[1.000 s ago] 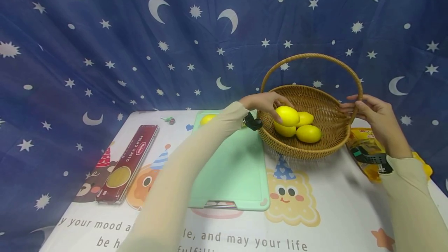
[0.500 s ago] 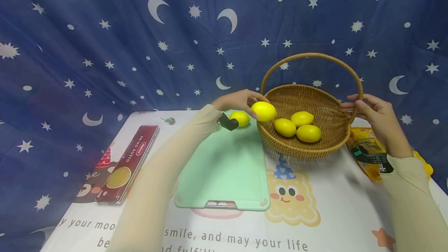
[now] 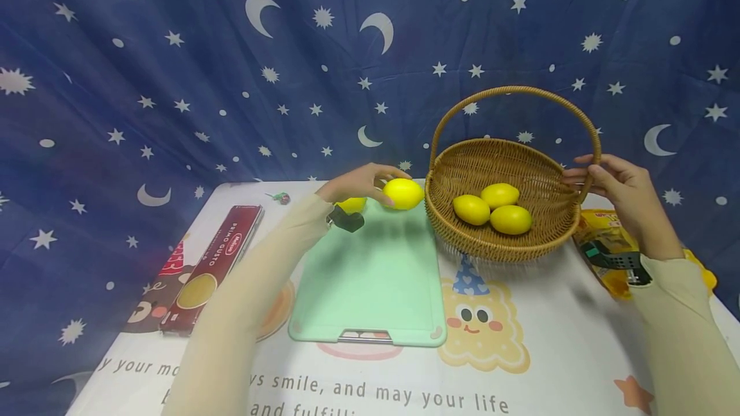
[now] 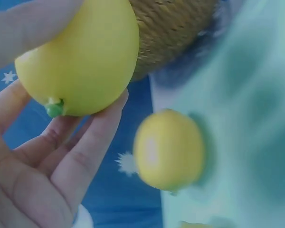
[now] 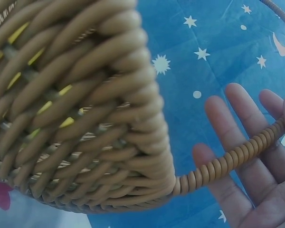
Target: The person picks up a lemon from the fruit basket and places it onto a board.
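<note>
My left hand [image 3: 365, 183] holds a yellow lemon [image 3: 403, 194] between thumb and fingers, above the far end of the mint-green cutting board [image 3: 370, 275]. In the left wrist view this lemon [image 4: 90, 57] shows a small green stem. Another lemon [image 4: 168, 149] lies on the board, and a third yellow piece peeks in at the bottom edge. Over at the right, my right hand [image 3: 618, 182] grips the handle [image 3: 591, 140] of a wicker basket [image 3: 503, 250] near its base, fingers behind it in the right wrist view. Several lemons [image 3: 511, 219] sit in the basket.
A dark red spaghetti box [image 3: 225, 242] lies on the left of the printed tablecloth. Behind it is a small wrapped lollipop [image 3: 281, 198]. A yellow packet [image 3: 607, 236] lies under the right forearm. A blue star-patterned curtain [image 3: 324, 82] hangs behind the table.
My left hand has lifted a lemon out of the basket and carried it left, over the board. The right hand stays on the basket handle.
</note>
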### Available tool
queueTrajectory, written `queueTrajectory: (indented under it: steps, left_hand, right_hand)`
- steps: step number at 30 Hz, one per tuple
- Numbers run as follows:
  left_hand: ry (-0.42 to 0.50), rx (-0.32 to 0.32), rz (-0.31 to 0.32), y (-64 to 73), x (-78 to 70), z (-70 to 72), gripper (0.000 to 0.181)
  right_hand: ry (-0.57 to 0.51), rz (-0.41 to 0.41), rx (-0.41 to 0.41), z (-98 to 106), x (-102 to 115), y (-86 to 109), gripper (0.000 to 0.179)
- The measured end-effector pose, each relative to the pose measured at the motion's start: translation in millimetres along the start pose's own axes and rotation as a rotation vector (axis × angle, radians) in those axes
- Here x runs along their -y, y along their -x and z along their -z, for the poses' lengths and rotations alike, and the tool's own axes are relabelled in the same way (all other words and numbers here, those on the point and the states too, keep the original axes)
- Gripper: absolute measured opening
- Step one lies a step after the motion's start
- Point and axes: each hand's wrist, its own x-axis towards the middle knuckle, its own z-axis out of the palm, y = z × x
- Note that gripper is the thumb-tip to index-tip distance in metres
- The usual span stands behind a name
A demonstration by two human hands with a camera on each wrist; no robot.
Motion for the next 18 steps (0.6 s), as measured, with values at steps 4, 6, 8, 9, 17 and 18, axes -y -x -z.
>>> queueTrajectory:
  steps: [4, 6, 8, 9, 17, 18]
  left_hand:
    - [-0.054, -0.021, 0.021, 8.3, 16.1, -8.2, 0.062]
    - [-0.080, -0.039, 0.029, 13.0, 23.9, -11.0, 0.061]
    - [-0.095, -0.060, 0.037, 17.8, 31.5, -12.6, 0.060]
    - [-0.094, -0.072, 0.048, 20.3, 35.3, -13.0, 0.060]
    - [-0.084, -0.122, 0.057, 35.4, 60.3, -13.5, 0.063]
    - [-0.099, -0.122, 0.061, 37.0, 62.1, -13.8, 0.063]
  right_hand:
    - [0.017, 0.002, -0.006, -1, 0, -0.9, 0.029]
    - [0.021, 0.003, -0.005, -1, 0, -1.1, 0.030]
    - [0.012, 0.002, -0.005, -1, 0, -1.3, 0.030]
    - [0.006, 0.003, -0.003, -1, 0, -1.4, 0.030]
    - [0.026, 0.001, -0.007, -1, 0, -1.1, 0.031]
    - [0.033, -0.001, -0.009, -2, 1, -0.8, 0.032]
